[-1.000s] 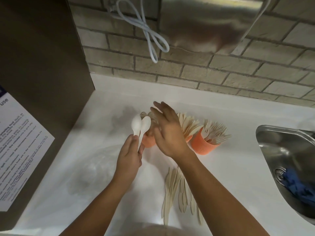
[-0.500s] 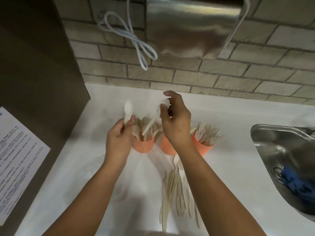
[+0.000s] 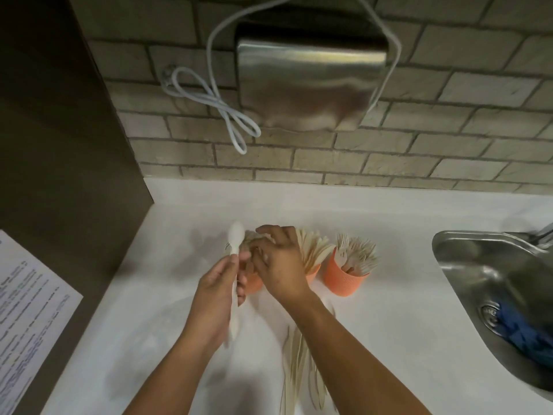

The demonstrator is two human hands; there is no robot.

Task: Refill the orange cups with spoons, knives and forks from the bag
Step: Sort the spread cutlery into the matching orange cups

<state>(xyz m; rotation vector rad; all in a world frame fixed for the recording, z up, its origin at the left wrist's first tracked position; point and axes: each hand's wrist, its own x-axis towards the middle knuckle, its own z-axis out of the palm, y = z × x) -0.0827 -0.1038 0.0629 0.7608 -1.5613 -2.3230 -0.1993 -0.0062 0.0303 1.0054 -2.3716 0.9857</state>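
Observation:
Three orange cups stand in a row on the white counter (image 3: 404, 324). The left cup (image 3: 253, 283) holds spoons and is mostly hidden by my hands. Knives fill the middle cup (image 3: 313, 276), and forks fill the right cup (image 3: 344, 281). My left hand (image 3: 212, 298) grips one white spoon (image 3: 235, 238) by its handle, bowl upward, just left of the spoon cup. My right hand (image 3: 281, 265) lies over the top of the spoon cup with fingers spread on the spoons. A loose pile of pale cutlery (image 3: 299, 372) lies on the counter under my right forearm.
A steel sink (image 3: 472, 265) with a blue cloth (image 3: 522, 332) in it lies at the right. On the brick wall hang a steel box (image 3: 311, 79) and a looped white cable (image 3: 215, 100). A dark panel (image 3: 59, 145) with a printed sheet (image 3: 27, 310) closes the left side.
My right hand took one of the two spoons from the left hand, brought it down to the spoon cup and now lies flat over it. The left hand keeps one spoon.

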